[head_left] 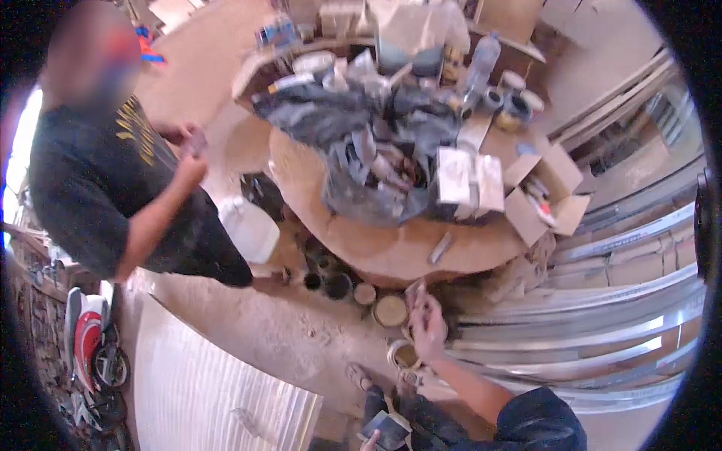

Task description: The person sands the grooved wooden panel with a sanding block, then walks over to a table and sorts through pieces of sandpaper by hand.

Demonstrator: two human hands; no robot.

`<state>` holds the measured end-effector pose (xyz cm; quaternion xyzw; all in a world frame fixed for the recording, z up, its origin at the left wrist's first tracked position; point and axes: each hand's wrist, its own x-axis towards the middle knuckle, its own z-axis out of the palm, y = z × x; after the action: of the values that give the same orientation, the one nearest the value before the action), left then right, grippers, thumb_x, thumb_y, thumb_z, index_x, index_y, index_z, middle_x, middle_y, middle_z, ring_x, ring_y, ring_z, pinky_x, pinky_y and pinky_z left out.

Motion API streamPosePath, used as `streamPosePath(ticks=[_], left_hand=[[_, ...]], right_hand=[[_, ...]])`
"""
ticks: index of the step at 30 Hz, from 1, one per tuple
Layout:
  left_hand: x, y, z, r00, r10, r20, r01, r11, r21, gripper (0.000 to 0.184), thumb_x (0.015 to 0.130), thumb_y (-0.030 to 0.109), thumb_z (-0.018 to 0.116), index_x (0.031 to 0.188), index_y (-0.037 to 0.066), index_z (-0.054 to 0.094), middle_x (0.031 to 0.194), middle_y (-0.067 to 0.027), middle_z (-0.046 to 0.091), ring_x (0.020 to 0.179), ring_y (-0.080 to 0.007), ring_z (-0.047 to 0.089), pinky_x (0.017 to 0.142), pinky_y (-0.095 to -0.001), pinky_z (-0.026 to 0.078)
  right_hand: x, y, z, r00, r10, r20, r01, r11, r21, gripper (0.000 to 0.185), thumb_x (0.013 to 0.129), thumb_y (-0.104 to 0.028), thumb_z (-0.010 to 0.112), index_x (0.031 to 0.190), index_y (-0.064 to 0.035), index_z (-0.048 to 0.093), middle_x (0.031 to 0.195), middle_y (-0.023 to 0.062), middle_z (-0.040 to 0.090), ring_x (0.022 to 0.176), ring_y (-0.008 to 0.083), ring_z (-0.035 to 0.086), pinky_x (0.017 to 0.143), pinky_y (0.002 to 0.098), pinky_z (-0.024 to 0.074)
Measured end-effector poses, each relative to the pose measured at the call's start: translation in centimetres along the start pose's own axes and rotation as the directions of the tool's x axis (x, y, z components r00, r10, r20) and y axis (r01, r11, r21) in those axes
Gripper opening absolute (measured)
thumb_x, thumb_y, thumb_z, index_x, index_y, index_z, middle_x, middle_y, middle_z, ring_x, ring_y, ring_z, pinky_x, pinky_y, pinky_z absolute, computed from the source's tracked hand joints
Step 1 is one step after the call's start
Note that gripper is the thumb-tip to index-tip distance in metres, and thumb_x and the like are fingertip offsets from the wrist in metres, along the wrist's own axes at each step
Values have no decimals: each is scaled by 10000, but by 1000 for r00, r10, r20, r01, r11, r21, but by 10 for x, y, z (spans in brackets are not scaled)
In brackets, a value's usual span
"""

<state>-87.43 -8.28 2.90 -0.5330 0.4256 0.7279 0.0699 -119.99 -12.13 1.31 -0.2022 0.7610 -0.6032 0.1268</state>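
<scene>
Dusty workshop, wooden counter (301, 177). In front of the counter, the left hand (371, 441) clasps a dark flat piece (392, 433); gripping its edge should steady it. Nearer the counter's rim, the right hand (429, 329) is too blurred to tell its grip.

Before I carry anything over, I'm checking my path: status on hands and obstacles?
Left hand holding dark flat piece. Right hand extended, contents blurred. Round containers on floor beside table, possibly in the way.
</scene>
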Motion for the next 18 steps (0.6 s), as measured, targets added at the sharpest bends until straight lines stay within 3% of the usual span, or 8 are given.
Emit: streamPosePath(ticks=[1,4,7,10,13,15,17,18], left_hand=[[-10,12,3,997,72,-9,-72,997,19,492,935,344,619,1301,27,533,1203,-103,626,1081,-241,611,936,-390,500],[-47,42,10,964,260,-54,-255,962,95,477,937,337,617,1293,29,543,1195,-104,631,1073,-241,614,925,-388,506],[-83,61,8,880,459,-119,-428,877,220,462,938,329,614,1286,32,554,1187,-105,636,1066,-241,617,914,-387,513],[-120,72,8,764,622,-172,-547,765,340,448,939,322,612,1279,35,564,1180,-106,641,1059,-242,620,904,-385,519],[-151,70,12,638,747,-185,-611,638,469,434,941,315,609,1272,37,575,1172,-107,646,1051,-242,623,893,-384,526],[-166,63,16,578,794,-188,-630,580,515,424,942,310,608,1267,39,582,1167,-107,650,1046,-242,625,886,-383,530],[-148,55,15,684,689,-242,-664,724,185,443,944,327,602,1280,40,570,1178,-114,646,1060,-252,624,885,-397,533],[-129,49,12,773,591,-229,-631,756,-177,452,946,335,599,1287,40,564,1184,-117,645,1067,-257,624,885,-404,534]], right_hand=[[34,-56,-10,988,148,-39,-141,979,145,414,1001,-202,546,1336,-4,403,1222,168,577,1129,221,569,921,332,454],[117,-41,-11,981,-78,-180,76,997,-13,570,966,-321,583,1377,34,409,1222,242,603,1054,313,622,900,387,478],[125,-48,-10,932,-286,-223,146,859,-490,629,926,-318,627,1418,-12,382,1166,257,626,1043,343,636,896,407,490],[38,-92,-27,996,83,19,-84,995,45,580,895,-265,643,1375,-19,431,1150,238,644,1039,377,635,900,442,495],[-58,-38,-33,970,107,218,-2,901,-435,386,883,-263,650,1174,-17,590,996,184,689,916,298,671,825,371,515],[-107,-17,-35,829,238,506,-208,971,-117,256,921,-249,616,997,-12,678,995,121,691,837,188,662,736,329,521],[-138,-37,-35,729,318,606,-294,945,-141,218,945,-227,597,971,-31,689,932,75,705,788,131,643,714,307,514],[-150,-41,-34,665,210,717,-138,978,-160,224,942,-236,603,996,-38,692,928,63,708,795,135,646,729,312,517]])
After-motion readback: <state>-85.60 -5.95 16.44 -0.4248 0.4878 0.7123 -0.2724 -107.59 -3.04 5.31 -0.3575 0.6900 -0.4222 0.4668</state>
